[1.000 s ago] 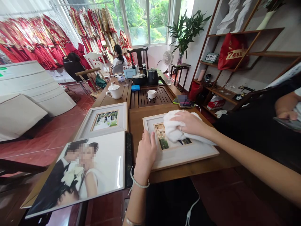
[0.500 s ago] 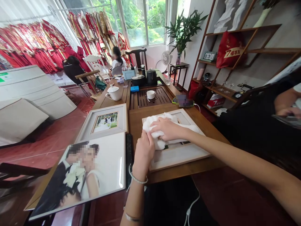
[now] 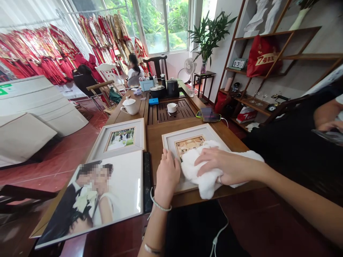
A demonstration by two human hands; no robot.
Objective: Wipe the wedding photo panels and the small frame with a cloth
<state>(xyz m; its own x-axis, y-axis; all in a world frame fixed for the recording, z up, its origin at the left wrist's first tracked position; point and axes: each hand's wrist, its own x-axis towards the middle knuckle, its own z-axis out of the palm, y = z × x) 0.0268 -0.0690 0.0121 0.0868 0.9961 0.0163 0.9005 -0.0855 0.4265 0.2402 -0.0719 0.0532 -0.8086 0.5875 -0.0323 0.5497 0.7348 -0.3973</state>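
My right hand (image 3: 217, 165) presses a bunched white cloth (image 3: 191, 166) onto the lower right of a pale wooden picture frame (image 3: 184, 187), with its fingers curled into the fabric. The frame lies flat on the table, and a small inset photo (image 3: 189, 145) shows at its middle, partly covered by the cloth. My left hand (image 3: 168, 175) grips the frame's left edge, thumb on the inner side and fingers along the outer side. A bracelet circles the left wrist.
A second framed photo (image 3: 118, 139) and a large glossy portrait print (image 3: 112, 192) lie to the left. On the wooden table (image 3: 154, 137) stand a white teapot (image 3: 129, 106), a white cup (image 3: 172, 107) and a phone (image 3: 210, 115) with a cable. Another person's hand (image 3: 331, 126) is at far right.
My right hand has slid the cloth from the frame's upper left toward its lower right, uncovering the inset photo. My left hand has stayed at the left edge, shifting slightly.
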